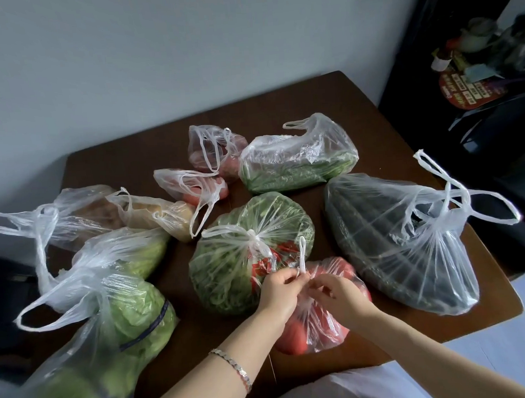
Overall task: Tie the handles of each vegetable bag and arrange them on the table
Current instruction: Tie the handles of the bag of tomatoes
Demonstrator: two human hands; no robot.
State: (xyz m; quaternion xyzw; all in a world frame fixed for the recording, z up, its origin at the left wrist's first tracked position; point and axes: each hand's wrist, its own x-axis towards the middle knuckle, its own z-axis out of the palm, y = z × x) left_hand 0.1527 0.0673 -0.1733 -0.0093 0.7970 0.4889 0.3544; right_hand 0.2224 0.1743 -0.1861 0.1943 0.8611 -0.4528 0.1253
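Hands on the tomato bag (321, 330), which sits at the near edge of the table (357, 107), close in where both wrists can work over it; the left hand (277, 285) pinches one handle (302, 253), its loop standing up above the fingers; the right hand (338, 295) has its fingers curled into the gathered plastic at the neck, pinching what I take for the other handle (the strand itself is hidden under the fingertips); the hands meet just above the tomatoes, so the neck is bunched and nothing can roll out while the knot is made; my read is a knot half formed, not yet drawn down.

Just beside it, the round bag of greens (244, 277) lies with its knot (256, 240) facing up, tied; the dark bag (402, 251) on the right looks tied as well, handles fanning out past the table's corner. Farther back, the long bag of greens (299, 162) and two small red bags (215, 149) (192, 184) lie with handles loose; on the left, the cabbage bag (130, 314) trails an open loop, and I cannot tell whether it is knotted.
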